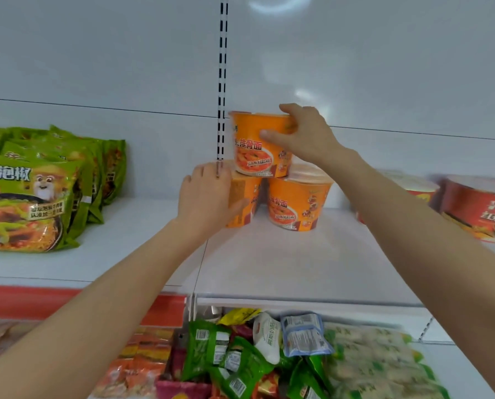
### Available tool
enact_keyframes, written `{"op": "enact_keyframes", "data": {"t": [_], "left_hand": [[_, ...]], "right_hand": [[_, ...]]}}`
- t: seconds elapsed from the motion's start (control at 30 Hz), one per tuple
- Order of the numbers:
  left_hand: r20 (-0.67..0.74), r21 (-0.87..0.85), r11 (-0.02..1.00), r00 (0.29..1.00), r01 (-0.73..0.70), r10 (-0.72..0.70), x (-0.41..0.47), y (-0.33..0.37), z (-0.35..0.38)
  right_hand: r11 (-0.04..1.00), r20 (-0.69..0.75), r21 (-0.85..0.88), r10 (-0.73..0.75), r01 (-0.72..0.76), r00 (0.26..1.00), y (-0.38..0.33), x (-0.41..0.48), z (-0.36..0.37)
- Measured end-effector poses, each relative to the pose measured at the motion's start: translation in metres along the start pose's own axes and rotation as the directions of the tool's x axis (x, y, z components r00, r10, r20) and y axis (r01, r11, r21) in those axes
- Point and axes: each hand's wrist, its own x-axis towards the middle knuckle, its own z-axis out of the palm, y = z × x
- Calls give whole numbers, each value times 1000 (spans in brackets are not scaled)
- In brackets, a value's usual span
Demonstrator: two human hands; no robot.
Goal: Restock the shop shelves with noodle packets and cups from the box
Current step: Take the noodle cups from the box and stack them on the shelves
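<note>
Smooth shelf (269, 254): left hand (204, 197) grips lower tapered cup (247, 197), right hand (303, 136) upper cup (254, 151).

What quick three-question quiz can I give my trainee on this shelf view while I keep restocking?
1. True or false: the left hand holds the lower left orange cup.
2. Which hand grips the top orange cup? A. left hand B. right hand C. neither
3. Fill in: the green noodle packets lie to the ___ of the top orange cup.
Key: 1 true; 2 B; 3 left.
</note>
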Motion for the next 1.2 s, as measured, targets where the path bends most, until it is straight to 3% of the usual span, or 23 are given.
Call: {"op": "enact_keyframes", "data": {"t": [0.3,0.43,0.53,0.63,0.87,1.2], "left_hand": [[61,21,999,998,33,-34,23,5,19],[120,-201,980,993,8,17,23,-12,14],[191,-420,907,977,-3,91,25,-33,6],[300,-462,887,945,23,132,25,-43,-7],[164,-302,950,977,-85,140,34,-24,-4],[170,-488,865,959,-117,226,37,-49,-4]], "right_hand": [[994,-102,73,-75,83,992,12,1,-20],[990,-168,74,-102,116,980,23,-2,-30],[987,-206,91,-108,129,973,27,-4,-33],[984,-216,107,-120,145,969,28,-4,-35],[984,-224,113,-111,139,968,24,0,-33],[985,-243,137,-70,106,967,23,4,-22]]}}
